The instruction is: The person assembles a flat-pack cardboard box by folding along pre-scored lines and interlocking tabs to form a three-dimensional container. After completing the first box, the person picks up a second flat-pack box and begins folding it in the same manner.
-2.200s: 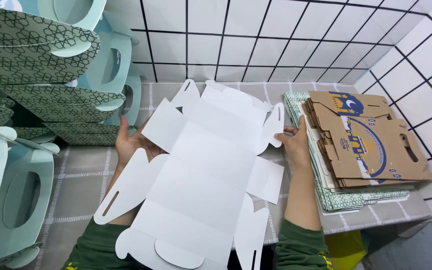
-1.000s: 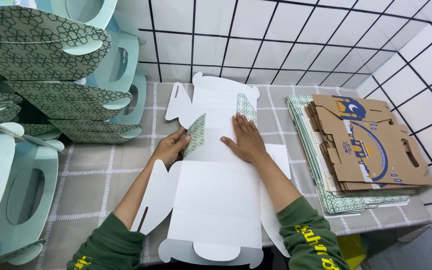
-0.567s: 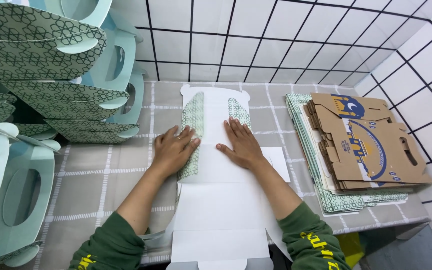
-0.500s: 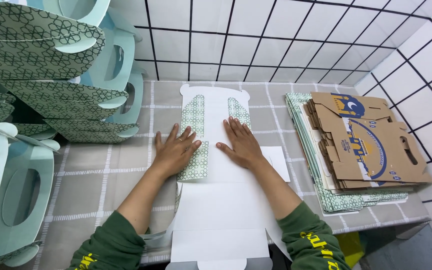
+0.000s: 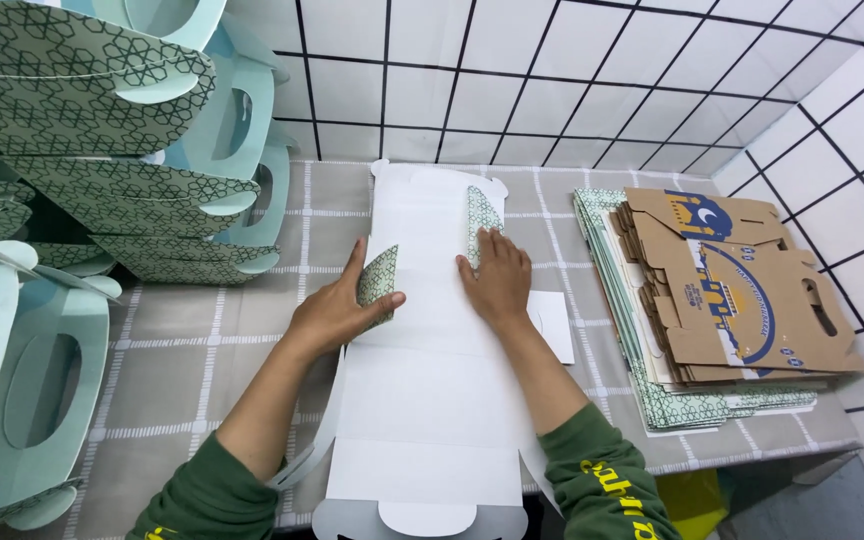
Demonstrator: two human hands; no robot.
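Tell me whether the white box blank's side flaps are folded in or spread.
Folded in: both patterned flaps lie over the white blank, under the left hand and right hand.

My checked tablecloth (image 5: pixel 192 350) carries the white box blank (image 5: pixel 422 400) mid-table, a flat carton stack (image 5: pixel 722 300) at its right edge, and folded boxes (image 5: pixel 82 150) along its left.

White box blank (image 5: pixel 422 400), flat, patterned side flaps infolded.
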